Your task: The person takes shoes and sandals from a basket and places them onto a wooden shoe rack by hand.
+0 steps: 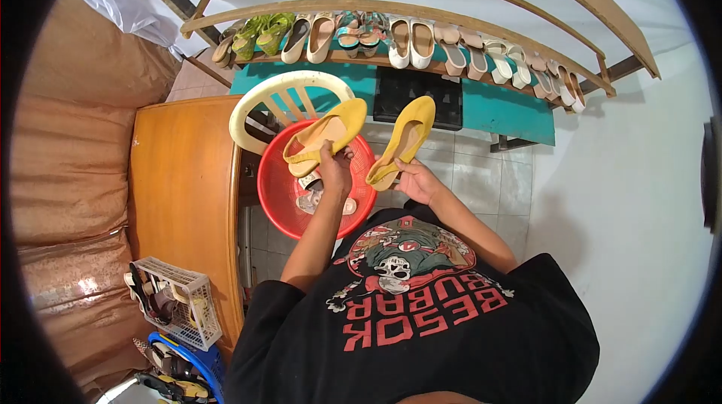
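My left hand (335, 171) is closed on a yellow slingback shoe (346, 122), held over the red basket (269, 186) with its toe pointing up and to the right. In my right hand (419, 180) is the matching yellow shoe (416, 119), gripped near the heel, toe up. The two shoes are apart, side by side. Inside the red basket, below my left hand, lie several light-coloured shoes (308, 201). The basket sits on a cream plastic chair (244, 114). Parts of my fingers are hidden behind the shoes.
Several pairs of shoes (410, 43) line a wooden rack (398, 7) across the back. Below it are a teal surface (519, 114) and a black tray (419, 99). On the left stand a wooden cabinet (184, 186), a white crate of shoes (192, 287) and a blue basket (214, 366).
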Demonstrator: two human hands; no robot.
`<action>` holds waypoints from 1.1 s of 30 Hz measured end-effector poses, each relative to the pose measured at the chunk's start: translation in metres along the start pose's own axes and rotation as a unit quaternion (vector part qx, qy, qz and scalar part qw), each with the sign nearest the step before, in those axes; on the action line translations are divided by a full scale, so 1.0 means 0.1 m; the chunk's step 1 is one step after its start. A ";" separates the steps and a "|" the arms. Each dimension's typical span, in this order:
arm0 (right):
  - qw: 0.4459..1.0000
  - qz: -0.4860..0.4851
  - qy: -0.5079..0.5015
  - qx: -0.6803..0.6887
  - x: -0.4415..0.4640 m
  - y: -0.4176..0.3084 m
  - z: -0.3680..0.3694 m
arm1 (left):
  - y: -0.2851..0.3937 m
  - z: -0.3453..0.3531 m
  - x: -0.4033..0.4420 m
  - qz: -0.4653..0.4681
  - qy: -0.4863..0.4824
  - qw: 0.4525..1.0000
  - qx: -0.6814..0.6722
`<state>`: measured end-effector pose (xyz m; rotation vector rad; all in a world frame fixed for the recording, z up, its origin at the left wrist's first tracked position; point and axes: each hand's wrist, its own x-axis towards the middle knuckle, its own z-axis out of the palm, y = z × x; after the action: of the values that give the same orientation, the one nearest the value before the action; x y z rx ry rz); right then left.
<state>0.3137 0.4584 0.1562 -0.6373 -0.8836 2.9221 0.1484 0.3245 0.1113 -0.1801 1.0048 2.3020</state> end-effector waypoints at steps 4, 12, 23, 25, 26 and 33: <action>0.999 0.022 -0.036 0.028 0.09 -0.31 -0.27 | -0.45 0.38 -0.12 0.005 0.042 0.997 0.070; 0.993 0.051 -0.015 0.105 0.20 -1.15 -0.58 | -1.63 -0.10 -0.02 0.066 -0.100 0.742 0.660; 0.993 0.094 -0.065 -0.025 0.53 -1.36 -0.95 | -1.49 -0.26 -0.55 0.087 -0.145 0.795 0.583; 0.989 0.091 -0.047 -0.103 0.51 -1.49 -0.95 | -1.25 -0.05 -0.75 -0.027 -0.066 0.908 0.412; 0.991 0.080 -0.042 -0.103 0.48 -1.54 -0.95 | -1.12 0.15 -0.83 -0.149 0.020 0.963 0.222; 0.987 0.068 -0.020 -0.145 0.20 -1.48 -0.82 | -0.78 1.08 -0.86 -0.260 -0.180 0.871 0.377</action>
<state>0.3137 0.6282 0.1665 -0.6788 -1.3366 2.9580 0.2758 0.3997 0.1690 0.2653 1.3647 1.2742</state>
